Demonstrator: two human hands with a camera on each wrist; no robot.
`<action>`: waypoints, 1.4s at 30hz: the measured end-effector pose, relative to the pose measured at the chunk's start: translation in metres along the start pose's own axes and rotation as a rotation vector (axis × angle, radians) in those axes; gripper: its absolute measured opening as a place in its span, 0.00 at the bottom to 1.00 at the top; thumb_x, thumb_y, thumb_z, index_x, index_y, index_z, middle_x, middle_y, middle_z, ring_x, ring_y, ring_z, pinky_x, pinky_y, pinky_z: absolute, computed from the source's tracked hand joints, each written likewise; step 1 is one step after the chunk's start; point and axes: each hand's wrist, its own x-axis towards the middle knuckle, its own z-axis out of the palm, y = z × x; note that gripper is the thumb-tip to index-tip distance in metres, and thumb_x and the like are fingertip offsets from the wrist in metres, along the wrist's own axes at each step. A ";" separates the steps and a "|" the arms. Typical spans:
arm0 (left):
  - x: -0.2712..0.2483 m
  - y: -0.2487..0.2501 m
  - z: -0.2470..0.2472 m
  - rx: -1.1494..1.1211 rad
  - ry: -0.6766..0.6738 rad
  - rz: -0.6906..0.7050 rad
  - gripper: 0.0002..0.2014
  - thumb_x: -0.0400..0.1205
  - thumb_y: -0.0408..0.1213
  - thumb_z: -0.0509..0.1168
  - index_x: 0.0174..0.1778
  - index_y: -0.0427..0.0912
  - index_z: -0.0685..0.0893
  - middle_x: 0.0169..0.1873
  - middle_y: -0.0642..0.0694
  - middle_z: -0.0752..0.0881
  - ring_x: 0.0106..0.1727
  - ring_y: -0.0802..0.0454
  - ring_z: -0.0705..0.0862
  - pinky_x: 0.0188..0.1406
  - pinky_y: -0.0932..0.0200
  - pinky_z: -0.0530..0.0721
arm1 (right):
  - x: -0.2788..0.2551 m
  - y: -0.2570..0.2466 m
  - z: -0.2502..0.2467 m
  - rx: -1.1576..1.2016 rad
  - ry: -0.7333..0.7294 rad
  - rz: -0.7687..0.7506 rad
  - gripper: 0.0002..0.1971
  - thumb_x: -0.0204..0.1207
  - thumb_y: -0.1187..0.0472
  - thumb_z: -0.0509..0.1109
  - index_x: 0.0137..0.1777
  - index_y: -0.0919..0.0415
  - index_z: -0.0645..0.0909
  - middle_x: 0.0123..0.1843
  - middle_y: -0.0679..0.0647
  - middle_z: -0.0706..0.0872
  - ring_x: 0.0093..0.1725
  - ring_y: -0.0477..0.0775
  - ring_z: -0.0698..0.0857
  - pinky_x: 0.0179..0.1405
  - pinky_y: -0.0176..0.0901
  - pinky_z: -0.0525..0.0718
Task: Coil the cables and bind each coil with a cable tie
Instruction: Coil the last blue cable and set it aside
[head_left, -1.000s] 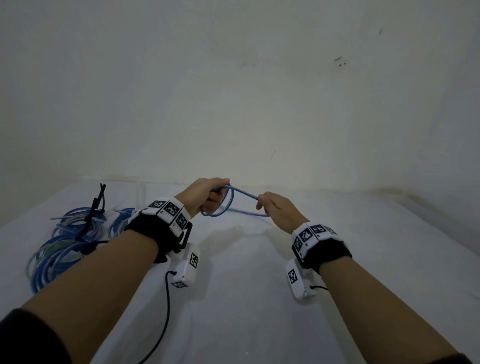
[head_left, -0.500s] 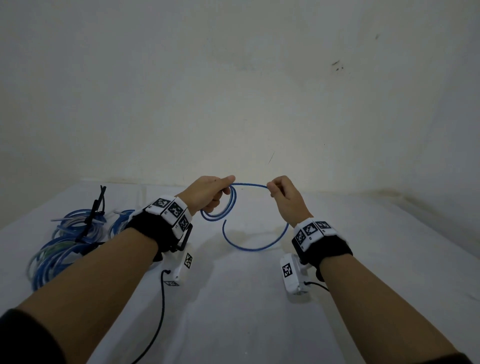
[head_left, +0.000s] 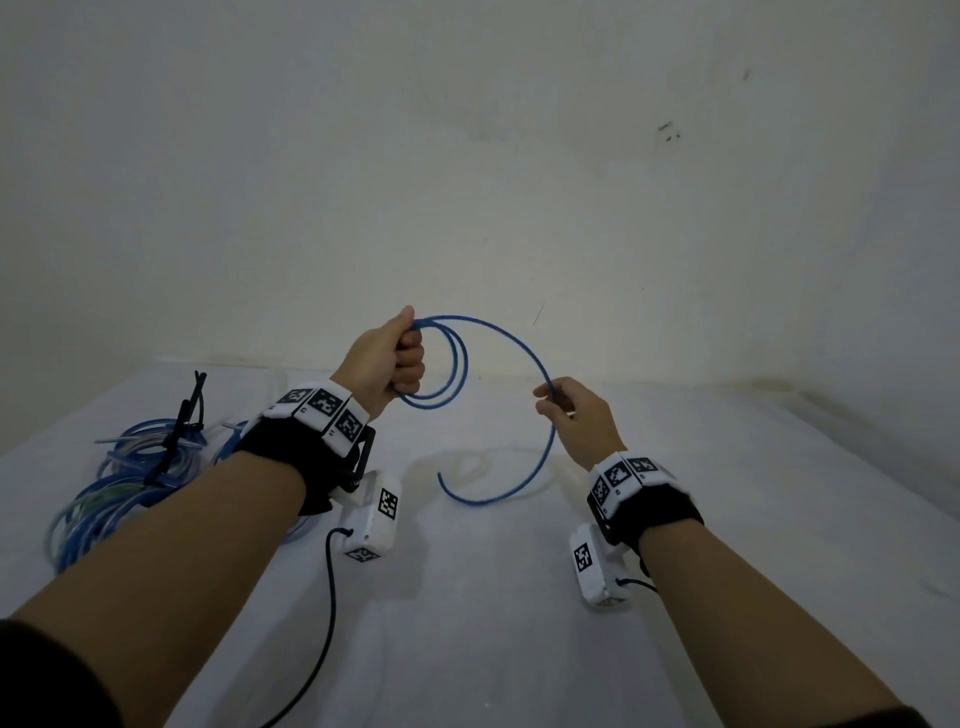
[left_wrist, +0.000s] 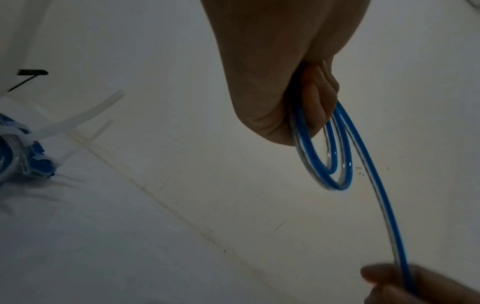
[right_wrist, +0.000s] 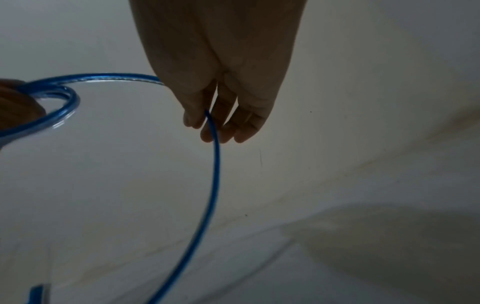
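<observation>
White surface (head_left: 493, 597) spread wide under both forearms, meeting a pale wall (head_left: 467, 156) along its far edge. Near the left edge, one heap of finished blue cable coils (head_left: 124, 478), exact count hard to tell since the loops overlap and the left forearm hides part; bound with ties, at least one black tie (head_left: 182, 426) standing up from the heap and three pale tie tails (left_wrist: 75, 121) showing in the left wrist view. Above the middle of the surface, held in the air, one blue cable (head_left: 524, 353) with a clear stripe along it: two small loops already gathered, plus one long open arc running rightward, then curving down so its free end lies near the surface's centre. Left hand (head_left: 387, 364) raised, grip closed in a fist round the top of the two loops, thumb laid over them. Right hand (head_left: 576, 415) lower and to the right, grip pinching the arc between thumb and fingertips (right_wrist: 207, 133), remaining fingers loosely bent. Two wristbands with black-and-white square markers, one per wrist, each carrying a small white camera box (head_left: 371, 519) below; one black lead (head_left: 324, 623) trailing from the left box toward the near edge.
</observation>
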 end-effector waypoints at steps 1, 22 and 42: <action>0.001 0.001 -0.002 -0.055 0.009 0.003 0.22 0.88 0.48 0.47 0.28 0.46 0.63 0.13 0.56 0.61 0.13 0.60 0.57 0.15 0.66 0.54 | -0.001 0.002 0.000 -0.049 -0.013 0.000 0.06 0.80 0.64 0.66 0.51 0.62 0.84 0.43 0.51 0.84 0.44 0.50 0.80 0.37 0.22 0.73; 0.023 -0.008 -0.015 -0.359 0.288 0.294 0.18 0.90 0.41 0.44 0.35 0.43 0.69 0.18 0.56 0.74 0.20 0.59 0.71 0.24 0.64 0.71 | -0.011 -0.011 -0.003 0.237 -0.272 0.261 0.08 0.79 0.74 0.63 0.44 0.60 0.75 0.37 0.64 0.82 0.33 0.61 0.89 0.34 0.49 0.89; 0.012 -0.052 0.019 0.442 -0.045 0.258 0.12 0.89 0.35 0.48 0.48 0.32 0.74 0.38 0.42 0.86 0.34 0.62 0.87 0.40 0.68 0.84 | -0.006 -0.071 0.012 0.844 -0.305 0.239 0.08 0.85 0.65 0.58 0.45 0.66 0.75 0.28 0.58 0.87 0.21 0.50 0.84 0.25 0.40 0.85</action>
